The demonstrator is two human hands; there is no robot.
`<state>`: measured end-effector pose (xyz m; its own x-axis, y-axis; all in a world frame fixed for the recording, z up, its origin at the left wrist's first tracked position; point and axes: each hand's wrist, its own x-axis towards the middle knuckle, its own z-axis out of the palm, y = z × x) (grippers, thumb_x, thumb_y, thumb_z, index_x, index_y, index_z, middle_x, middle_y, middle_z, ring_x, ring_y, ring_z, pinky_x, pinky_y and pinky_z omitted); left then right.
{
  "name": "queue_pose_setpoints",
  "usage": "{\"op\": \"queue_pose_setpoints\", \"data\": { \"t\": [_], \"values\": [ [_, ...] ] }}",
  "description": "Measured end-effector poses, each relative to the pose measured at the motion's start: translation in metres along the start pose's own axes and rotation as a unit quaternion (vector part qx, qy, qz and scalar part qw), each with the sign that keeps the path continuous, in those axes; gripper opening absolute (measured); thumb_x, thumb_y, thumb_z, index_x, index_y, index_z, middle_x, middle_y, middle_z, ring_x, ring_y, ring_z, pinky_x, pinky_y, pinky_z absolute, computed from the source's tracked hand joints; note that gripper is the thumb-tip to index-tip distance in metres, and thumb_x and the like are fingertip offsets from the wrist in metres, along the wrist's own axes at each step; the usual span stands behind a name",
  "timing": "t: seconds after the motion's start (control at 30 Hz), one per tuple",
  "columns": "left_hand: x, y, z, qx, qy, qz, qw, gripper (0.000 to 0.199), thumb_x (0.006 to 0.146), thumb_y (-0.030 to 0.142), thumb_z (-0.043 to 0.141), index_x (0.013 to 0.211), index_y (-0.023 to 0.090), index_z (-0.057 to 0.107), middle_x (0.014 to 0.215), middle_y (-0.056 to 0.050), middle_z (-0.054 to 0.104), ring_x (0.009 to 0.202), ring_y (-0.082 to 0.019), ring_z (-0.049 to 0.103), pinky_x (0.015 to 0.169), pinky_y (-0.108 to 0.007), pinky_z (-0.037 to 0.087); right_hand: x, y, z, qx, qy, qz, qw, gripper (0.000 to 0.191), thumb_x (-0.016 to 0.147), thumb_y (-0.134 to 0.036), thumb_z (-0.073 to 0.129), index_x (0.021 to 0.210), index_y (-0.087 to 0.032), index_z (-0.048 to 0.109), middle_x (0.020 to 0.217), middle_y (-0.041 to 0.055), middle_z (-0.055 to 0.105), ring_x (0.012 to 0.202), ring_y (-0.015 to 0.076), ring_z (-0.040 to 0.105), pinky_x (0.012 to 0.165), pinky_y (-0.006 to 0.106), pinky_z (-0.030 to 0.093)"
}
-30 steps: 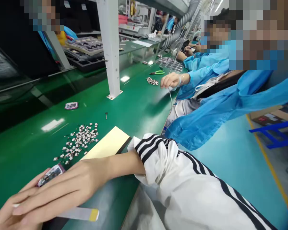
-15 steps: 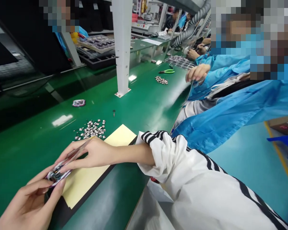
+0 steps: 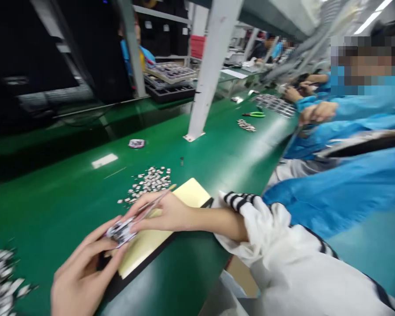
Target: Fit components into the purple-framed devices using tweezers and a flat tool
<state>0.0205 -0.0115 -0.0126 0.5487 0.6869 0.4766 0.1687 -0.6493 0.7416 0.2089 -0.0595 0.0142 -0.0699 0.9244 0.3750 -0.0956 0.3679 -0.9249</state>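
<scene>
My left hand [image 3: 85, 267] grips a small rounded electronic device [image 3: 121, 232] between thumb and fingers, its open side showing blurred inner parts. My right hand [image 3: 167, 213] is closed around slim tweezers [image 3: 153, 205], their tips down at the device and their back end sticking up past the knuckles. Fingers of the right hand touch or nearly touch the device; its exact contact is hidden. Both hands are above a yellow sheet [image 3: 192, 193] on a black pad [image 3: 118, 287]. Just beyond lies a scattered pile of small metallic parts [image 3: 151, 180].
Another pile of parts [image 3: 1, 281] lies at lower left. A similar device [image 3: 136, 143] and a small dark piece [image 3: 182, 161] rest on the green table [image 3: 69, 197]. A white post [image 3: 206, 87] rises behind. Green-handled pliers [image 3: 255, 114] and co-workers in blue sit to the right.
The view has swung left, so things appear farther right and the lower-left pile has come into sight. Both hands keep their hold on the device and tweezers.
</scene>
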Motion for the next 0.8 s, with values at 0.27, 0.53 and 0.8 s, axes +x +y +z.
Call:
{"op": "queue_pose_setpoints", "data": {
  "t": [0.27, 0.53, 0.8],
  "values": [
    [0.009, 0.022, 0.000, -0.029, -0.029, 0.031, 0.999, 0.007, 0.071, 0.011, 0.062, 0.070, 0.015, 0.057, 0.103, -0.011, 0.060, 0.093, -0.019, 0.059, 0.076, -0.026, 0.052, -0.005, -0.013, -0.009, -0.046, 0.004, 0.068, 0.997, 0.017, 0.068, -0.012, 0.068, 0.083, -0.015, 0.062, 0.085, 0.0041, 0.066, 0.081, 0.0133, 0.063, 0.073, 0.023, 0.052],
    [0.007, 0.022, 0.001, -0.050, -0.022, 0.053, 0.997, 0.011, 0.068, 0.008, 0.064, 0.071, 0.014, 0.056, 0.104, -0.012, 0.060, 0.093, -0.020, 0.059, 0.075, -0.029, 0.051, -0.006, -0.019, -0.010, -0.139, -0.050, 0.025, 0.989, 0.021, 0.069, -0.010, 0.067, 0.087, -0.020, 0.062, 0.084, 0.0000, 0.067, 0.082, 0.0119, 0.063, 0.076, 0.021, 0.052],
    [0.009, 0.020, 0.003, -0.046, -0.005, 0.030, 0.998, 0.009, 0.070, 0.009, 0.063, 0.069, 0.014, 0.055, 0.104, -0.012, 0.059, 0.093, -0.020, 0.059, 0.076, -0.029, 0.051, -0.008, -0.013, -0.008, -0.120, 0.006, -0.011, 0.993, 0.023, 0.069, -0.008, 0.066, 0.086, -0.023, 0.062, 0.084, 0.0010, 0.067, 0.081, 0.0141, 0.064, 0.073, 0.022, 0.055]
  ]
}}
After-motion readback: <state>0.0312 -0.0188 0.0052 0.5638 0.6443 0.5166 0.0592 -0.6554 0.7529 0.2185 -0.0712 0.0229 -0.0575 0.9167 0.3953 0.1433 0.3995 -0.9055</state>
